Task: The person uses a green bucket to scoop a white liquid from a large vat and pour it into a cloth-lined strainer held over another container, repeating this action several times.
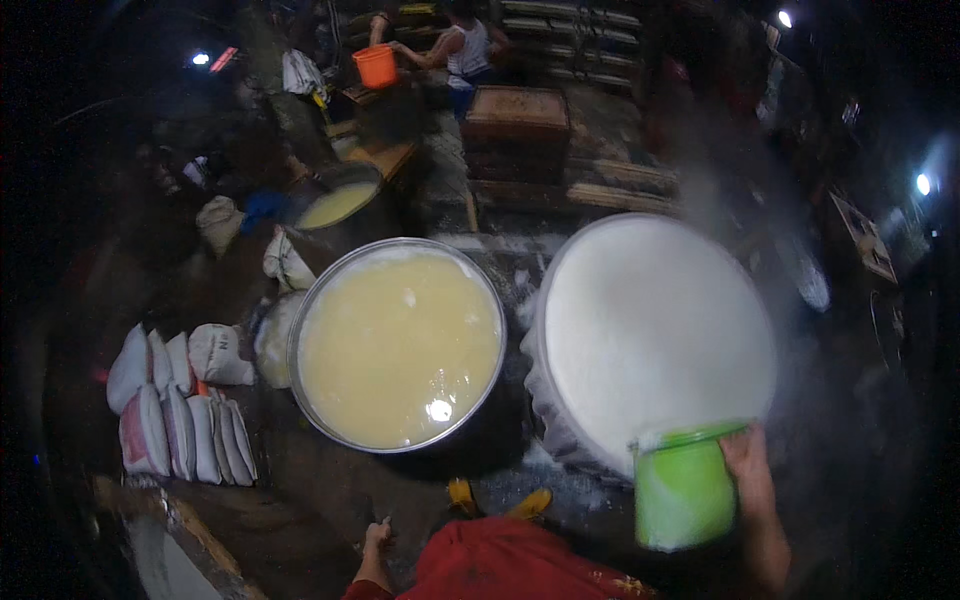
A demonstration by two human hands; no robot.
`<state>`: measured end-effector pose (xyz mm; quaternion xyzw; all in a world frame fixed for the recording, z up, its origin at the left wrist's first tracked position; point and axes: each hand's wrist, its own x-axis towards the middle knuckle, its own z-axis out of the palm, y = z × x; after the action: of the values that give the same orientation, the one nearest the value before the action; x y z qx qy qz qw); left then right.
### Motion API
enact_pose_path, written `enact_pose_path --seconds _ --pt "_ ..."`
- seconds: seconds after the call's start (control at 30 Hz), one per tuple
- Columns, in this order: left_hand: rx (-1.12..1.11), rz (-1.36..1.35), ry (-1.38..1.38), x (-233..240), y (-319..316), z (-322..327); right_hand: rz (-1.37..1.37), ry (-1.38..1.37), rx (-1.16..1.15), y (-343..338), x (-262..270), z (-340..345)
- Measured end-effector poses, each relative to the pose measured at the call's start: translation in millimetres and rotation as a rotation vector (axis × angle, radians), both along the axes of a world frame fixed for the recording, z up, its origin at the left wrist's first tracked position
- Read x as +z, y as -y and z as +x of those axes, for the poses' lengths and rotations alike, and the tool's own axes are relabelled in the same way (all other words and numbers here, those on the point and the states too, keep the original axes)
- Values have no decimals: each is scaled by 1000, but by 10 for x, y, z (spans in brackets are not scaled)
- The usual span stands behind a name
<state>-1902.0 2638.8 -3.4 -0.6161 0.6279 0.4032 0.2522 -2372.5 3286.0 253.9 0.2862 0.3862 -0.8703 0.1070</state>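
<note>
My right hand (742, 450) grips the rim of a green plastic bucket (684, 495) at the near right edge of a large round vat (656, 330). White, foamy-looking content fills the vat, and pale cloth hangs around its side. Left of it stands a wide metal-rimmed vessel (397, 349) full of pale yellow liquid with a bright reflection. Low in the picture, my left hand (379, 531) is beside my body, away from both vessels; its fingers look curled, but whether it holds anything cannot be made out.
Several filled sacks (180, 427) stand at the left. Beyond them is another vessel of yellowish liquid (339, 205). A dark wooden box (517, 135) stands farther off, near a person in a white sleeveless top (471, 49) by an orange bucket (376, 66). Haze hangs at the right.
</note>
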Motion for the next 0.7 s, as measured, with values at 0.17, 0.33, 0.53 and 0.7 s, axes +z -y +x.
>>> enact_pose_path --seconds 0.17,0.33,0.53,0.7 --pt "-15 117 -152 -599 238 491 387 -144 223 421 2 -146" --pt "114 288 -211 -123 302 265 206 90 -2 1021 242 -163" --pt "262 291 -333 -589 939 599 319 127 16 1205 19 -182" --pt "386 230 -337 -398 1314 575 444 141 82 1354 62 -76"
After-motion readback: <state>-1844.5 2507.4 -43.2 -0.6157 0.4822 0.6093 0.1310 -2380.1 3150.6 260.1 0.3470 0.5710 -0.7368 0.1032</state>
